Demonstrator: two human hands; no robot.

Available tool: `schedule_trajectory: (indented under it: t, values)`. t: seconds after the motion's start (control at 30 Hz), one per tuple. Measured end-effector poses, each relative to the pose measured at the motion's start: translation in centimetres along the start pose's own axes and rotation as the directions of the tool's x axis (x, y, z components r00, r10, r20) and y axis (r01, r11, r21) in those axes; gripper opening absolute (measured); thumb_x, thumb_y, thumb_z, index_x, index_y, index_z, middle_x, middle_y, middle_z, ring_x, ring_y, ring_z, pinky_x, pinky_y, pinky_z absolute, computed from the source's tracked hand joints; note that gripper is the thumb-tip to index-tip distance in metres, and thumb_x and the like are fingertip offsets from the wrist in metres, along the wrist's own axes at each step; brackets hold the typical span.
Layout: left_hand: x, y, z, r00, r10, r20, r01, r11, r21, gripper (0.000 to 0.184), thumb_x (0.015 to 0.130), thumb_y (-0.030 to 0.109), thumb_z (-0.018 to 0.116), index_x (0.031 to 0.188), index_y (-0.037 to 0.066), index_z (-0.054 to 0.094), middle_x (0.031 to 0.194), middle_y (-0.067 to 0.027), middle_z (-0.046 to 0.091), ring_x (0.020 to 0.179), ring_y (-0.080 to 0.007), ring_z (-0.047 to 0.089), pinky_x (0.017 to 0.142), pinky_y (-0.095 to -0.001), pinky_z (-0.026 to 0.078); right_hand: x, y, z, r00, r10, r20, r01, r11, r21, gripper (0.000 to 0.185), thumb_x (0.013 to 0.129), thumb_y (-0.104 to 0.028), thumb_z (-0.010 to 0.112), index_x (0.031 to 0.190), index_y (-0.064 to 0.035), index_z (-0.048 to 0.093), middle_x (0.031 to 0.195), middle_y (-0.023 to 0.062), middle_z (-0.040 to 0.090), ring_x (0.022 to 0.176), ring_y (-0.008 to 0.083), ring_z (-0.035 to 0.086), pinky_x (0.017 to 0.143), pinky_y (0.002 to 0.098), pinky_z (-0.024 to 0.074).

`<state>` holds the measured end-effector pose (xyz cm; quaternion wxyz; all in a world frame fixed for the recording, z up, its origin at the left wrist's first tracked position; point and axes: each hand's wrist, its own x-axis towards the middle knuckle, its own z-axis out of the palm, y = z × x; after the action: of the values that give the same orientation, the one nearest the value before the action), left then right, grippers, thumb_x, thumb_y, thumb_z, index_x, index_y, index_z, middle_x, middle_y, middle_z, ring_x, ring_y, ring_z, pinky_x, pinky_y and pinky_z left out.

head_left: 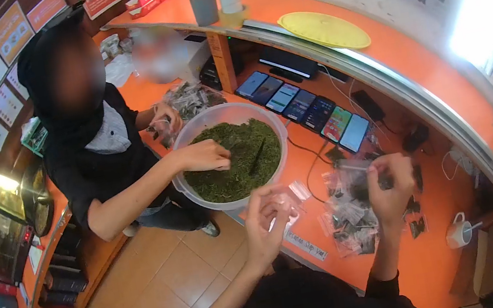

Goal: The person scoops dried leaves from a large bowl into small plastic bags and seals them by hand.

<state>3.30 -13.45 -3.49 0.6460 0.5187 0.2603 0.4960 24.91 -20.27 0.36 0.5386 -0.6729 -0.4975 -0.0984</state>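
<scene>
My left hand (268,227) is near the front rim of a translucent plastic tub (284,147), its fingers closed on a small clear plastic bag (299,190). Chopped green herb (245,183) fills the tub, and a dark, thin tool (257,156) stands in it. Over a pile of small filled bags (352,218), my right hand (392,185) pinches what looks like the clear edge of a small bag (354,166). A co-worker's hand (208,156) reaches into the herb; their other hand (165,120) is beside more filled bags (192,100).
Several phones (300,106) lie in a row behind the tub, with cables across the orange counter (401,258). A white mug (459,230) stands at the right. On the raised shelf are a yellow tray (325,30) and a grey cup (204,8). The co-worker (82,129) stands at the left.
</scene>
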Motion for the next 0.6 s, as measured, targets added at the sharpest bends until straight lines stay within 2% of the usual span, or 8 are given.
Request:
schedule_trajectory:
  t: [0.07, 0.17, 0.23, 0.3, 0.33, 0.4, 0.53, 0.6]
  values:
    - [-0.8, -2.1, -1.2, 0.991, -0.101, 0.088, 0.094, 0.993, 0.077, 0.017, 0.098, 0.011, 0.06, 0.11, -0.001, 0.06, 0.104, -0.0062, 0.062, 0.085, -0.0127, 0.063, 0.074, -0.0259, 0.049, 0.7, -0.8, -0.5, 0.977, -0.172, -0.126, 0.116, 0.926, -0.36, 0.007, 0.071, -0.003, 0.067, 0.077, -0.0042, 0.063, 0.076, 0.0083, 0.06, 0.075, 0.026, 0.057, 0.069, 0.0362, 0.043]
    - [-1.8, -5.7, -2.8, 0.97, -0.189, 0.151, 0.165, 0.974, 0.157, 0.015, 0.099, 0.013, 0.059, 0.105, 0.0, 0.063, 0.097, -0.005, 0.064, 0.082, -0.0111, 0.062, 0.073, -0.0253, 0.049, -2.3, 3.1, 3.4, 0.985, -0.096, 0.143, 0.114, 0.986, -0.123, 0.013, 0.072, -0.008, 0.068, 0.085, -0.0077, 0.066, 0.083, 0.0092, 0.062, 0.088, 0.0303, 0.058, 0.074, 0.0419, 0.0438]
    - [-2.5, -7.1, -3.6, 0.964, -0.222, 0.149, 0.189, 0.96, 0.206, 0.013, 0.098, 0.012, 0.059, 0.103, 0.001, 0.065, 0.092, -0.0029, 0.064, 0.08, -0.0102, 0.062, 0.072, -0.0251, 0.05, -5.5, 8.2, 8.1, 0.907, -0.001, 0.42, 0.057, 0.991, -0.122, 0.018, 0.074, -0.013, 0.069, 0.091, -0.008, 0.066, 0.089, 0.0105, 0.062, 0.096, 0.0317, 0.059, 0.077, 0.0447, 0.0456]
    - [-3.2, -8.6, -4.6, 0.961, -0.242, 0.137, 0.202, 0.946, 0.254, 0.012, 0.097, 0.011, 0.059, 0.101, 0.003, 0.066, 0.087, -0.0008, 0.065, 0.077, -0.0092, 0.062, 0.072, -0.025, 0.051, -8.8, 11.2, 12.5, 0.876, 0.128, 0.464, 0.009, 0.959, -0.282, 0.021, 0.073, -0.016, 0.07, 0.092, -0.0071, 0.065, 0.095, 0.0121, 0.062, 0.101, 0.032, 0.059, 0.08, 0.0463, 0.0468]
    - [-3.7, -9.5, -5.4, 0.956, -0.266, 0.123, 0.223, 0.933, 0.281, 0.012, 0.097, 0.011, 0.059, 0.101, 0.003, 0.067, 0.087, -0.0011, 0.065, 0.077, -0.0093, 0.063, 0.072, -0.0249, 0.051, -9.6, 12.1, 13.8, 0.879, 0.124, 0.461, 0.011, 0.961, -0.278, 0.021, 0.073, -0.016, 0.07, 0.092, -0.0071, 0.065, 0.095, 0.0121, 0.062, 0.101, 0.032, 0.059, 0.08, 0.0463, 0.0468]
    - [-4.3, -9.9, -6.3, 0.954, -0.282, 0.105, 0.238, 0.92, 0.312, 0.012, 0.097, 0.011, 0.06, 0.101, 0.003, 0.067, 0.086, -0.0013, 0.066, 0.077, -0.0094, 0.063, 0.071, -0.0249, 0.052, -10.8, 13.5, 16.0, 0.907, 0.145, 0.395, 0.034, 0.91, -0.413, 0.019, 0.07, -0.019, 0.075, 0.083, -0.0061, 0.068, 0.093, 0.0138, 0.064, 0.092, 0.035, 0.061, 0.083, 0.0469, 0.0479]
    - [-5.2, -10.3, -7.6, 0.961, -0.277, 0.027, 0.249, 0.9, 0.358, 0.013, 0.096, 0.014, 0.061, 0.101, 0.004, 0.068, 0.087, -0.0028, 0.068, 0.077, -0.01, 0.064, 0.071, -0.0259, 0.052, -11.3, 16.1, 17.0, 0.878, 0.244, 0.412, -0.101, 0.935, -0.339, 0.014, 0.071, -0.016, 0.073, 0.076, -0.0032, 0.07, 0.086, 0.0173, 0.063, 0.083, 0.0351, 0.063, 0.077, 0.0459, 0.0505]
    - [-5.2, -10.7, -7.9, 0.958, -0.287, 0.008, 0.262, 0.888, 0.378, 0.014, 0.096, 0.015, 0.061, 0.101, 0.004, 0.068, 0.087, -0.0034, 0.069, 0.077, -0.01, 0.065, 0.07, -0.0264, 0.052, -11.0, 16.9, 16.4, 0.885, 0.198, 0.421, -0.08, 0.956, -0.283, 0.012, 0.073, -0.013, 0.071, 0.077, -0.0026, 0.071, 0.083, 0.0175, 0.063, 0.08, 0.0352, 0.064, 0.075, 0.0451, 0.0507]
